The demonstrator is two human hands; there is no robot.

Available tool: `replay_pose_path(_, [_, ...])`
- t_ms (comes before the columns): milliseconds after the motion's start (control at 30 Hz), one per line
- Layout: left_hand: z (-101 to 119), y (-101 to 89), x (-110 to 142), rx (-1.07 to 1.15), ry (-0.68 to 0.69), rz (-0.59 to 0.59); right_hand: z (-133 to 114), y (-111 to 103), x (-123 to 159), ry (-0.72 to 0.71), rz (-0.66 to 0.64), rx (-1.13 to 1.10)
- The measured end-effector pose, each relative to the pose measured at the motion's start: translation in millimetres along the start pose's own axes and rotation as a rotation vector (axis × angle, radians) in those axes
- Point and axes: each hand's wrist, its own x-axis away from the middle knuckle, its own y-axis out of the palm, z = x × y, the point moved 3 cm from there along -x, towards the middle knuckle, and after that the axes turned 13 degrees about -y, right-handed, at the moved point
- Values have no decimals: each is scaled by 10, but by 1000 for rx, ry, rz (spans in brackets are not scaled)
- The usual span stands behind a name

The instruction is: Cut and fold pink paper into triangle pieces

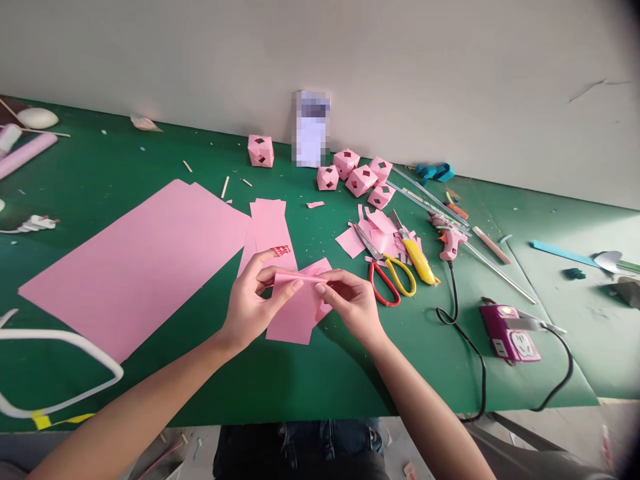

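Observation:
Between my two hands is a pink paper strip (291, 317), its top edge bent over in a fold. My left hand (255, 300) pinches the left end of that fold between thumb and fingers; one of its fingers has a red patterned wrap. At the right end, my right hand (353, 300) pinches the same edge. Another pink paper piece shows partly behind the strip, mostly hidden by it and my right hand. Just beyond my left hand lie several cut pink strips (270, 223), and large pink sheets (135, 267) spread to the left.
Scissors (383, 267) and a yellow utility knife (419, 261) lie by pink scraps right of my hands. Several folded pink paper balls (361, 180) sit near the wall. Farther right are a pink glue gun (453, 241) and its cord, plus a purple power socket (511, 333).

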Motion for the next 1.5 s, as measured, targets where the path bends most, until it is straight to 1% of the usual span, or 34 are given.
replay_pose_path(133, [-4,-2,7,-4,4,8,-29,10,-6,-16,6,20])
replay_pose_path(333, [7,4,14,40,-80,-9,-51,12,-3,-77,24,40])
replay_pose_path(400, [9,3,11,48,-94,-10,-46,6,3,-77,24,50])
replay_pose_path(600, [20,-10,9,9,-41,34,-2,0,11,19,4,14])
replay_pose_path(833, [14,-3,11,8,-49,15,-15,6,-6,-31,-2,-45])
replay_pose_path(1033, [16,4,20,-37,14,8,-14,14,-5,35,-27,-42])
replay_pose_path(1267, [14,23,29,-27,-17,-21,-16,-11,9,-52,-1,42])
replay_pose_path(1400, [7,22,27,-42,-18,-16,-5,8,17,-16,-27,51])
replay_pose_path(1500, [-2,31,36,-55,11,-33,-3,25,23,-2,-43,43])
